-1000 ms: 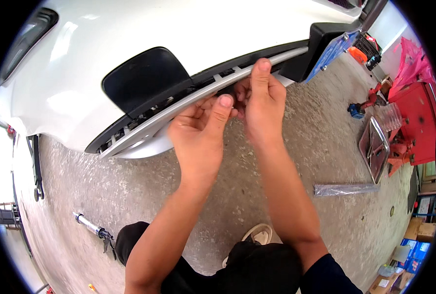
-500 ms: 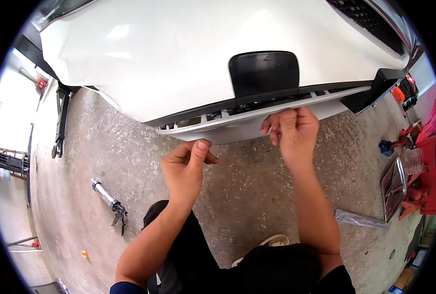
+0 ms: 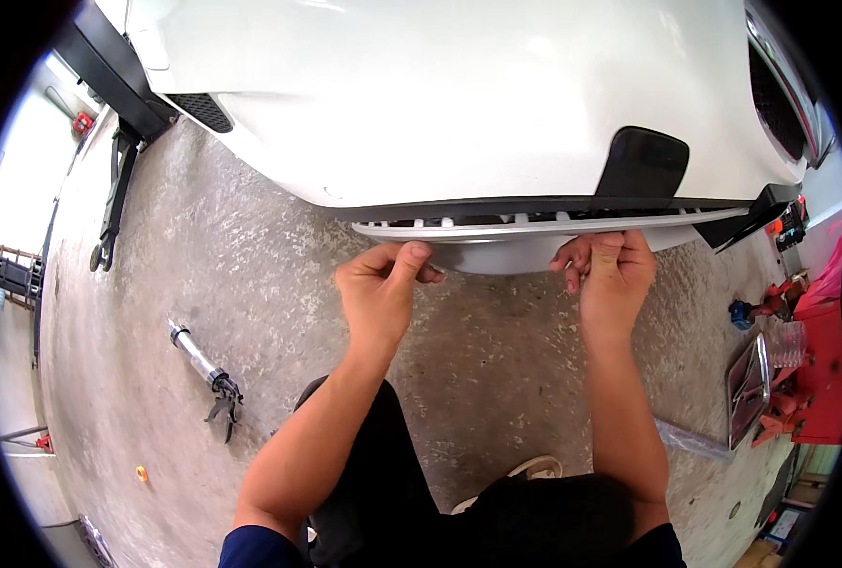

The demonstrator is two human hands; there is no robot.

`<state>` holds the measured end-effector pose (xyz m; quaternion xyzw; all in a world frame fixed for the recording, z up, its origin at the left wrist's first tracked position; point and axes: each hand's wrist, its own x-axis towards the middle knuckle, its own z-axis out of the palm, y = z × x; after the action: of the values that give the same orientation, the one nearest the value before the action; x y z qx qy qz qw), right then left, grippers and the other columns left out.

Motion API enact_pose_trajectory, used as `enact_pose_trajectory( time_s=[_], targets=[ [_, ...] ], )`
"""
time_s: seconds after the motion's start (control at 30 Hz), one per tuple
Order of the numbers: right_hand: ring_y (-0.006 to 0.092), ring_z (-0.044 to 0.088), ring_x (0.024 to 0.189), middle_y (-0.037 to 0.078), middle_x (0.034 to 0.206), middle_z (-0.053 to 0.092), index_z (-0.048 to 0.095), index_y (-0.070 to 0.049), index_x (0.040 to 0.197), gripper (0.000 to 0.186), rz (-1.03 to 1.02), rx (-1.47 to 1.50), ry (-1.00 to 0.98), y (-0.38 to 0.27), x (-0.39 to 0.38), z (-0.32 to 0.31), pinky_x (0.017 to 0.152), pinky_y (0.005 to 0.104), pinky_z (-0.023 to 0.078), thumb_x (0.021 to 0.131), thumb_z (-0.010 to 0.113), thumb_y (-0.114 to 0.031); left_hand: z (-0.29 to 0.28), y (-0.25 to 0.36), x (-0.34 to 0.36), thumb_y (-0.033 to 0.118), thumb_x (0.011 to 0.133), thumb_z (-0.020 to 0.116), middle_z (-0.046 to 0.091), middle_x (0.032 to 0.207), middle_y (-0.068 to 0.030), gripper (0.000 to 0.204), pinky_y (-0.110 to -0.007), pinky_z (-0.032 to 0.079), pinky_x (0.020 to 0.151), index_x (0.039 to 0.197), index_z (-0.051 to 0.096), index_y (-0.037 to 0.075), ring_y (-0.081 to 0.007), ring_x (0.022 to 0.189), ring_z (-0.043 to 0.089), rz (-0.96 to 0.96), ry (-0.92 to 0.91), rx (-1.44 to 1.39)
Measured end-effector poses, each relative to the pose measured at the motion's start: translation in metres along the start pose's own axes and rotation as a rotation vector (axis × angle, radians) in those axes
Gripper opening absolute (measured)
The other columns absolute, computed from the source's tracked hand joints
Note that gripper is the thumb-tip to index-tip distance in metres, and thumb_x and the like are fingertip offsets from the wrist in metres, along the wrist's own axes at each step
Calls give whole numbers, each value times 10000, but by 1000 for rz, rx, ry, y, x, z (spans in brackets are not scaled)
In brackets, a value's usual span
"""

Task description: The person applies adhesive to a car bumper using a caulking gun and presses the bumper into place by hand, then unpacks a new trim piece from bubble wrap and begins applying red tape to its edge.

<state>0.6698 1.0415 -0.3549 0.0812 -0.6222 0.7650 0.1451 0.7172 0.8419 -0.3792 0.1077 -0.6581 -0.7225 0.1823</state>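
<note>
A white car bumper (image 3: 478, 104) spans the top of the view, with a slim silver bumper lip (image 3: 506, 228) along its lower edge. A gap with several pale tabs shows between lip and bumper. At the lip's left part, my left hand (image 3: 380, 289) is closed, thumb against the curled index finger; whatever is in the pinch is hidden. My right hand (image 3: 616, 279) is closed at the lip's front edge further right, thumb on top and fingers curled below. Above the right hand is a black rounded cover (image 3: 644, 163) in the bumper.
A caulking gun (image 3: 198, 360) and an orange roll (image 3: 141, 473) lie on the concrete floor (image 3: 496, 350) at left. A black lift arm (image 3: 118, 199) stands beyond. At right are a red cabinet (image 3: 823, 369), a metal-framed tray (image 3: 748, 388) and a clear plastic-wrapped strip (image 3: 691, 440).
The view has swung left, so the bumper and black cover appear further right. Both hands also sit further right in the picture, keeping their pinched shape near the lip.
</note>
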Motion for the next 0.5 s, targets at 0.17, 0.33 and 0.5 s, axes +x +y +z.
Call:
enact_pose_trajectory(
  time_s=[0.17, 0.33, 0.5],
  targets=[
    [163, 596, 519, 46, 582, 507, 498, 0, 814, 393, -19, -20, -17, 0, -1, 4, 384, 208, 365, 909, 559, -377, -5, -10, 8, 196, 838, 684, 621, 623, -90, 285, -268, 480, 570, 711, 660, -57, -148, 586, 599, 43, 7, -66],
    [163, 593, 517, 36, 588, 495, 504, -7, 855, 392, -44, -45, -11, 2, -1, 5, 378, 206, 361, 911, 538, -393, -5, -12, 12, 145, 792, 724, 638, 597, -79, 206, -223, 451, 550, 704, 688, -38, -108, 570, 590, 26, 11, -100],
    [160, 590, 516, 30, 594, 489, 502, -7, 857, 381, -43, -53, -20, -1, 0, 6, 374, 206, 360, 919, 530, -382, -3, -11, 14, 137, 792, 722, 651, 629, -95, 197, -227, 459, 556, 728, 693, -46, -112, 571, 588, 31, -26, -171]
  ],
)
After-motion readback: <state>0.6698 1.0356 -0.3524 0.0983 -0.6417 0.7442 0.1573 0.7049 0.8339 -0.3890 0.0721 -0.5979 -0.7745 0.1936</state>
